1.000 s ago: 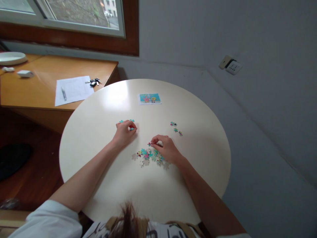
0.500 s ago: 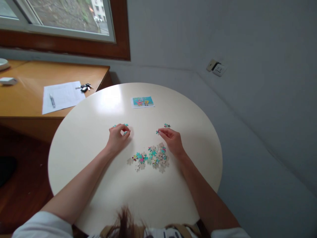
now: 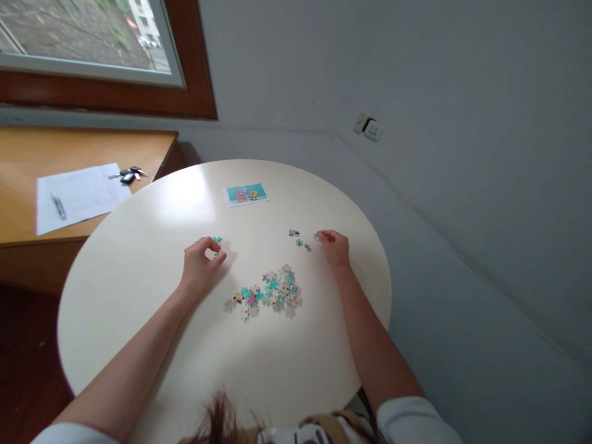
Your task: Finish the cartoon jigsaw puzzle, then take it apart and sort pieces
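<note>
My right hand [image 3: 335, 248] pinches a small puzzle piece [image 3: 316, 235] between thumb and fingertips, at the right side of the round table. Left of it lie a blue-green piece [image 3: 299, 243], a small yellowish piece [image 3: 308, 246] and a little cluster of pieces [image 3: 294, 233]. My left hand [image 3: 201, 262] rests on the left, its fingers curled and thumb close to the index finger; what they hold, if anything, is hidden. Turquoise pieces [image 3: 217, 239] show beside and behind that hand. A loose pile of puzzle pieces [image 3: 282, 293], some with grey backs up, lies between my forearms.
A picture card [image 3: 247, 195] with cartoon figures lies at the back of the white round table [image 3: 277, 370]. On the wooden desk [image 3: 92, 145] at left are a paper sheet [image 3: 86, 191], a pen [image 3: 58, 205] and keys [image 3: 129, 174]. A wall socket [image 3: 372, 130] is at right.
My view has turned right. My right hand has moved right, away from the pile, and two single pieces now show on the table to its left. My left hand stays about where it was.
</note>
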Available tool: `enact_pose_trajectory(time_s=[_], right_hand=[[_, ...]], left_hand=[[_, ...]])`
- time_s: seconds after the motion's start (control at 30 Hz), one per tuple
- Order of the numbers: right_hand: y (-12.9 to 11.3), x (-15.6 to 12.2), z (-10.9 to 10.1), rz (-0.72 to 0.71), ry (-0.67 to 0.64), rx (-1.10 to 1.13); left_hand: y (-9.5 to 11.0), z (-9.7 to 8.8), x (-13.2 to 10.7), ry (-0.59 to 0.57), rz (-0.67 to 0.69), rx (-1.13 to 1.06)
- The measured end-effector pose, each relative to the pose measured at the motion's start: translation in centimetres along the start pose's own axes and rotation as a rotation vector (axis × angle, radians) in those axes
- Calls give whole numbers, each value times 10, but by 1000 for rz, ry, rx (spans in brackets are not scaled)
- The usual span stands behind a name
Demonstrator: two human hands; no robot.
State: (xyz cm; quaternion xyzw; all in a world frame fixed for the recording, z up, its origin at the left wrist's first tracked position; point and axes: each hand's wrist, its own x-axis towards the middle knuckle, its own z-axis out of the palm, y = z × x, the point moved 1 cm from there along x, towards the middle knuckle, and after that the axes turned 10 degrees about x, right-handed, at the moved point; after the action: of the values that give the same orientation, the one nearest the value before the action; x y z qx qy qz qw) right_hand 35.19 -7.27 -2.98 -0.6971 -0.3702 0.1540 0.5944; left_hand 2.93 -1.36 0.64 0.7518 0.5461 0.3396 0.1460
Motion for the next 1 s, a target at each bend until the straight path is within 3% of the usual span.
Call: enact_pose_trajectory(time_s=[0.53, 0.83, 1.0], right_hand=[[-14, -12, 5, -75, -90, -415], [-4, -6, 5, -44, 41, -208], [-3, -4, 7, -59, 42, -281]], left_hand=[[1, 0, 0, 41, 10, -14], [1, 4, 0, 90, 49, 103], [1, 5, -2, 144, 108, 203]])
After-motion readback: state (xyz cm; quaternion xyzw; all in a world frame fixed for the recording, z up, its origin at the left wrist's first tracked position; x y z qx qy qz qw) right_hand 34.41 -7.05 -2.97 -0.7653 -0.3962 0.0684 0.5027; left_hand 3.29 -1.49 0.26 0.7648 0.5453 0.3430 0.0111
